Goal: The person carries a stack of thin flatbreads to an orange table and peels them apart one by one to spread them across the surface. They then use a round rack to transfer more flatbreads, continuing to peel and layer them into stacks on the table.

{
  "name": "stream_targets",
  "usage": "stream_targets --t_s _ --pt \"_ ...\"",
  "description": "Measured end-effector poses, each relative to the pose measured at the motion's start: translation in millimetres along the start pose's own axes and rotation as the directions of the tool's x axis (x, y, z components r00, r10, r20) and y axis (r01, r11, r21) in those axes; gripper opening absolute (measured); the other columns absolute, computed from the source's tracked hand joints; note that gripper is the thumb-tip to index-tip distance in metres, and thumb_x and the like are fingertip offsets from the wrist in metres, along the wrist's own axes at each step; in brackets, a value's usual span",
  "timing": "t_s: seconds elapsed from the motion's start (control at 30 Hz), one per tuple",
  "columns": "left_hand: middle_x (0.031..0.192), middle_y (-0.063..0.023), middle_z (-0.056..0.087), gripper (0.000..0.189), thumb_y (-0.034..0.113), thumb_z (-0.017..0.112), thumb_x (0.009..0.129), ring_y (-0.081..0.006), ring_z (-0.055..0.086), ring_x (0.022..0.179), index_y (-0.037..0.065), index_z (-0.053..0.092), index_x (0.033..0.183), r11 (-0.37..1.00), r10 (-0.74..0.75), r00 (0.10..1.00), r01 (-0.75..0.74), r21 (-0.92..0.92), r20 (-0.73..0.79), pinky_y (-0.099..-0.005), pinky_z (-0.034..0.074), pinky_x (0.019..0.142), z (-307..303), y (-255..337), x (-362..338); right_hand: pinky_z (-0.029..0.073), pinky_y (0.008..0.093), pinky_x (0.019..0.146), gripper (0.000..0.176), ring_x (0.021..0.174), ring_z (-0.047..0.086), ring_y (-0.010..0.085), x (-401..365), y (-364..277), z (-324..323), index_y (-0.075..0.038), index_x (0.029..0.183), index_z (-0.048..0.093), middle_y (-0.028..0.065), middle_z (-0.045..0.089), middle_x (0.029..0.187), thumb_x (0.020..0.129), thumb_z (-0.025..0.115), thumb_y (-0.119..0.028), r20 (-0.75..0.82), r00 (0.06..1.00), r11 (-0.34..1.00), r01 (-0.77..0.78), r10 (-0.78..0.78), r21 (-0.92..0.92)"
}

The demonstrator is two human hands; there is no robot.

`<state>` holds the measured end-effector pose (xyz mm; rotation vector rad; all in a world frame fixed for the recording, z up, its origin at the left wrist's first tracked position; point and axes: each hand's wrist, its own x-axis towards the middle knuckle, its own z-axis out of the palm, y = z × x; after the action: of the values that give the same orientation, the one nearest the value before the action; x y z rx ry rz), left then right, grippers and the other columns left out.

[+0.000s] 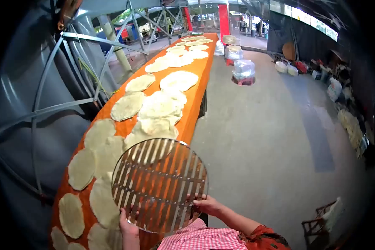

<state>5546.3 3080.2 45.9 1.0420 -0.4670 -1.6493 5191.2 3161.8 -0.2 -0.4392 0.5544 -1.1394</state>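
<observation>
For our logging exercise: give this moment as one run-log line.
left hand: holds round slatted rack | right hand: holds rack | beneath: pale rounds on orange table

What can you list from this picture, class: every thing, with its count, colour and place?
table: one, orange, long, running away from the viewer.
flat discs: many, pale cream, spread along the table.
rack: one, round, slatted, held over the table's near end.
bags: several, whitish, on the floor beyond.
floor: grey, right.
metal frame: grey, left of the table.
left hand: grip on the rack's near rim.
right hand: grip on the rack's right rim.
</observation>
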Motion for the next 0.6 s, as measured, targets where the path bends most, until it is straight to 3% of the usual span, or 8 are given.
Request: stream_targets --t_s 0.1,0.2,0.3,0.4,0.47,0.53,0.57,0.6 --pt "0.113 -0.0102 0.064 0.036 0.038 0.047 0.097 -0.0254 0.060 0.098 0.015 0.053 0.124 1.000 -0.007 0.982 0.010 -0.013 0.187 -0.0395 0.049 0.087 127.4 -38.6 85.1 0.050 0.0351 0.088 0.046 0.106 0.060 0.0209 18.6 -98.4 -64.4 -0.003 0.132 0.048 0.0083 0.059 0.118 0.088 0.060 -0.014 -0.143 0.984 0.995 0.100 -0.103 -0.027" --pt "0.125 -0.0101 0.050 0.043 0.039 0.059 0.090 -0.0232 0.056 0.100 0.012 0.050 0.121 0.986 -0.110 0.954 0.140 0.089 -0.279 -0.0387 0.047 0.084 187.9 -66.7 165.4 0.054 0.0375 0.077 0.042 0.088 0.067 0.0270 -7.1 -206.1 -118.3 -0.002 0.124 0.053 0.0103 0.062 0.109 0.084 0.060 -0.012 -0.432 0.871 0.972 0.194 -0.233 -0.133" --pt "0.111 -0.0071 0.052 0.040 0.033 0.065 0.086 -0.0181 0.055 0.089 0.010 0.053 0.115 0.961 0.065 0.716 0.143 0.237 -0.695 -0.0377 0.047 0.078 123.2 -126.3 280.1 0.055 0.0366 0.074 0.039 0.087 0.067 0.0294 -39.4 -268.0 -194.2 -0.005 0.122 0.055 0.0093 0.062 0.110 0.084 0.061 -0.012 -0.569 0.728 0.921 0.353 -0.383 -0.168" --pt "0.108 -0.0090 0.055 0.036 0.027 0.065 0.086 -0.0193 0.054 0.093 0.007 0.052 0.113 0.954 -0.035 0.804 0.204 0.220 -0.593 -0.0369 0.048 0.076 136.2 -108.7 323.6 0.055 0.0363 0.078 0.039 0.100 0.063 0.0266 -66.6 -313.8 -268.3 -0.008 0.124 0.054 0.0063 0.060 0.117 0.086 0.060 -0.011 -0.733 0.537 0.867 0.477 -0.417 -0.144" --pt "0.106 -0.0097 0.057 0.036 0.025 0.068 0.083 -0.0195 0.055 0.091 0.007 0.054 0.112 0.959 -0.029 0.694 0.222 0.176 -0.720 -0.0351 0.046 0.073 171.4 -108.6 345.6 0.052 0.0381 0.090 0.038 0.106 0.059 0.0245 -67.6 -349.8 -329.9 -0.008 0.126 0.054 0.0056 0.058 0.123 0.088 0.058 -0.008 -0.819 0.386 0.817 0.554 -0.425 -0.163" --pt "0.100 -0.0053 0.060 0.036 0.024 0.070 0.080 -0.0187 0.057 0.081 0.012 0.057 0.111 0.962 -0.019 0.595 0.231 0.148 -0.803 -0.0325 0.045 0.064 184.6 -115.0 356.6 0.050 0.0391 0.094 0.037 0.107 0.059 0.0236 -53.6 -390.7 -402.2 -0.008 0.126 0.054 0.0056 0.058 0.122 0.089 0.058 -0.008 -0.804 0.420 0.821 0.553 -0.421 -0.141" --pt "0.083 -0.0001 0.060 0.026 0.021 0.068 0.079 -0.0155 0.053 0.064 0.017 0.058 0.102 0.960 -0.059 0.735 0.227 0.163 -0.676 -0.0295 0.041 0.050 107.7 -135.5 379.9 0.050 0.0395 0.095 0.037 0.108 0.059 0.0231 -43.2 -411.3 -432.3 -0.008 0.126 0.053 0.0056 0.058 0.122 0.089 0.058 -0.008 -0.794 0.428 0.808 0.575 -0.432 -0.129" --pt "0.068 0.0017 0.054 0.017 0.013 0.066 0.078 -0.0141 0.046 0.050 0.016 0.057 0.092 0.957 -0.158 0.687 0.284 0.061 -0.709 -0.0280 0.034 0.038 125.0 -132.8 375.1 0.050 0.0409 0.097 0.037 0.110 0.057 0.0208 -26.0 -445.4 -436.3 -0.008 0.126 0.053 0.0051 0.059 0.120 0.089 0.057 -0.007 -0.787 0.486 0.825 0.562 -0.381 -0.052"
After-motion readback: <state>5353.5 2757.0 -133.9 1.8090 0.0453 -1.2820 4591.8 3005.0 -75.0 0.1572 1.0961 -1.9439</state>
